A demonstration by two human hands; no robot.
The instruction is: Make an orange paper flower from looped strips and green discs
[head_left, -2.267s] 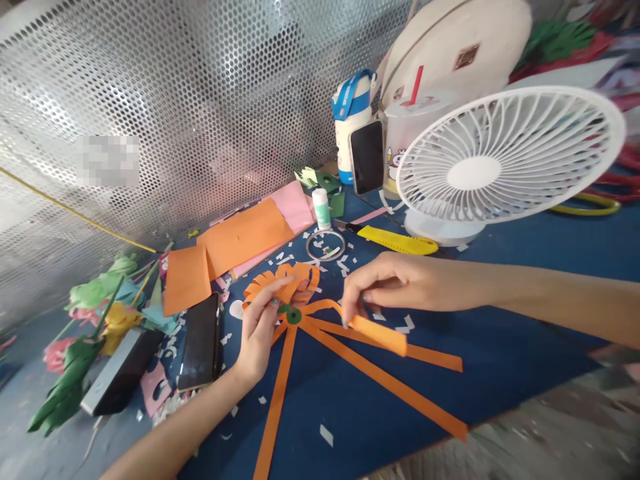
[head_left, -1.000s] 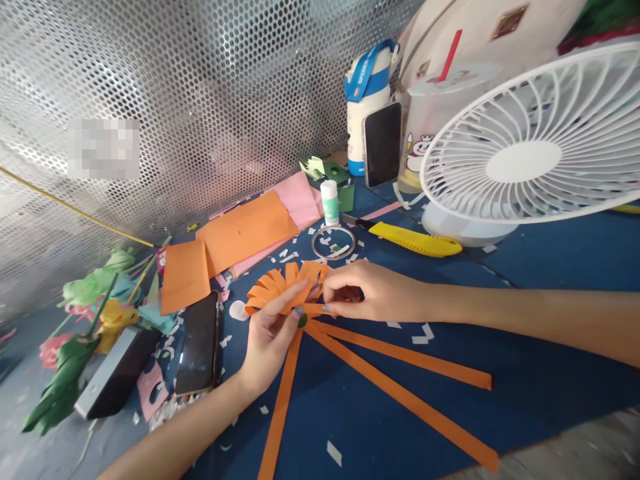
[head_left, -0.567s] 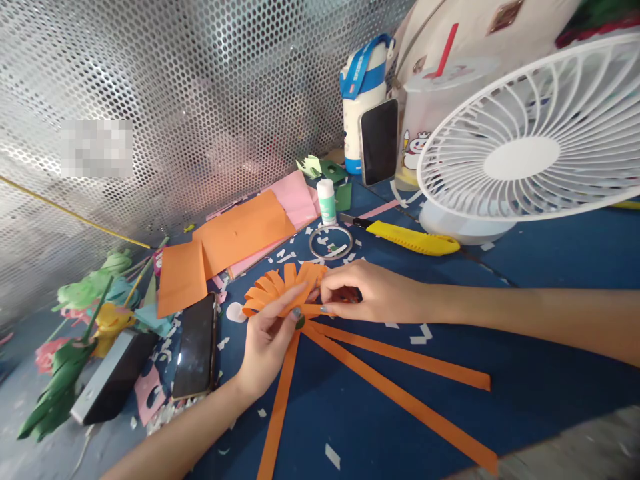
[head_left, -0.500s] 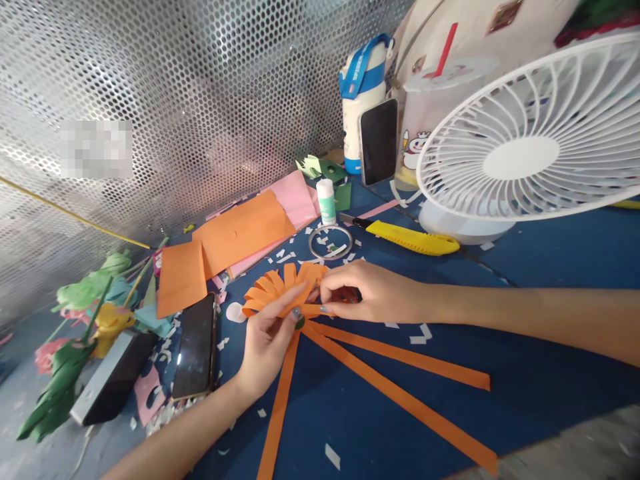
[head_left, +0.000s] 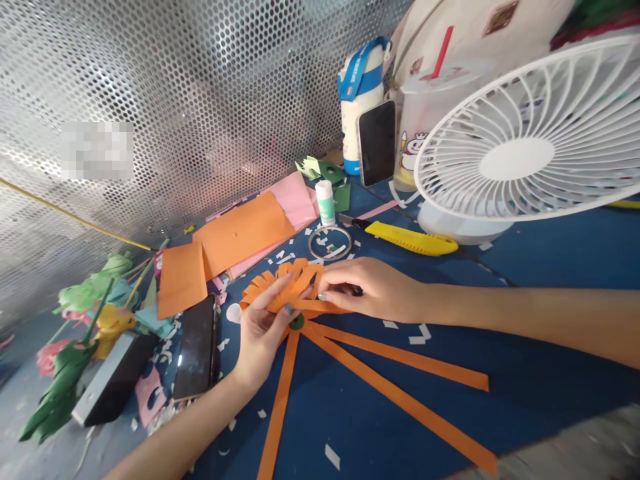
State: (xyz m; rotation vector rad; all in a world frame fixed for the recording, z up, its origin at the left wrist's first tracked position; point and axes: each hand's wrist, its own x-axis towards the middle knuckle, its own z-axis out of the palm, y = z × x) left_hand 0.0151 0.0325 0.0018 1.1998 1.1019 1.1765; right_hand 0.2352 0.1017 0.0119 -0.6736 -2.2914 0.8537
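Note:
An orange paper flower [head_left: 260, 288] of several looped strips lies on the blue table, a small green disc [head_left: 297, 321] at its centre. My left hand [head_left: 260, 340] rests on the loops, thumb and forefinger closed on the orange paper near the centre. At the right side of the flower, my right hand [head_left: 373, 290] pinches an orange strip, its fingers partly covering it. Three long flat orange strips [head_left: 400, 400] spread from the centre toward the front and right.
Behind the flower are a metal ring [head_left: 330, 243], a glue stick [head_left: 325, 202] and a yellow cutter [head_left: 413, 238]. A white fan [head_left: 517, 159] stands at right. To the left lie a phone [head_left: 195, 347], orange sheets [head_left: 245, 230] and paper flowers [head_left: 63, 387]. White scraps are scattered around.
My left thumb has moved slightly left, uncovering more of the green disc. The strip by my right hand now bends into a loop, and my right fingers have shifted slightly up and left.

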